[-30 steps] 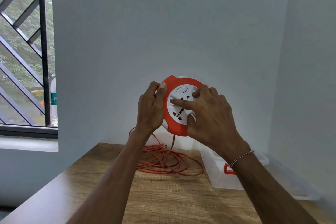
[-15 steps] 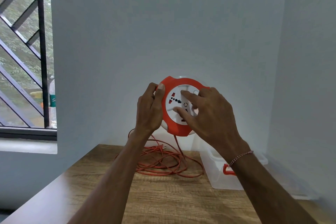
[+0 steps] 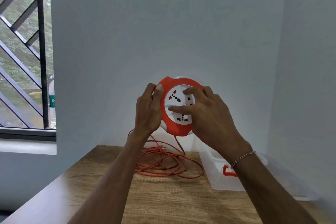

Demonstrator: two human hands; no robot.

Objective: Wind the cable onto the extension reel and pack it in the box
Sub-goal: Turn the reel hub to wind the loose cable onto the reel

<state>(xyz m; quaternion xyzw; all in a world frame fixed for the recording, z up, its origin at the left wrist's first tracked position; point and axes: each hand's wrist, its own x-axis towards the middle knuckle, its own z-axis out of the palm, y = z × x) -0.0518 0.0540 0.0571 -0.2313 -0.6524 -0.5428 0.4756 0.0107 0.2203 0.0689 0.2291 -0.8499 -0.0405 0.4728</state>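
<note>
I hold a round orange extension reel (image 3: 168,123) with a white socket face up in front of the wall. My left hand (image 3: 148,110) grips its left rim, thumb on the orange edge. My right hand (image 3: 205,114) lies over the white centre disc, fingers spread and pressed on it. An orange cable (image 3: 169,163) hangs from the reel's underside and lies in loose loops on the wooden table (image 3: 163,202), its plug end at the back. A clear plastic box (image 3: 218,176) with an orange latch stands at the right, partly hidden by my right forearm.
White walls close in behind and to the right of the table. A barred window (image 3: 23,60) is at the left, with a plastic bottle (image 3: 52,103) on its sill. The box's clear lid (image 3: 307,194) lies by the right wall.
The white socket disc has turned under my right fingers; the socket holes sit at new angles. The left hand's grip on the rim is unchanged. The loose cable has shifted slightly.
</note>
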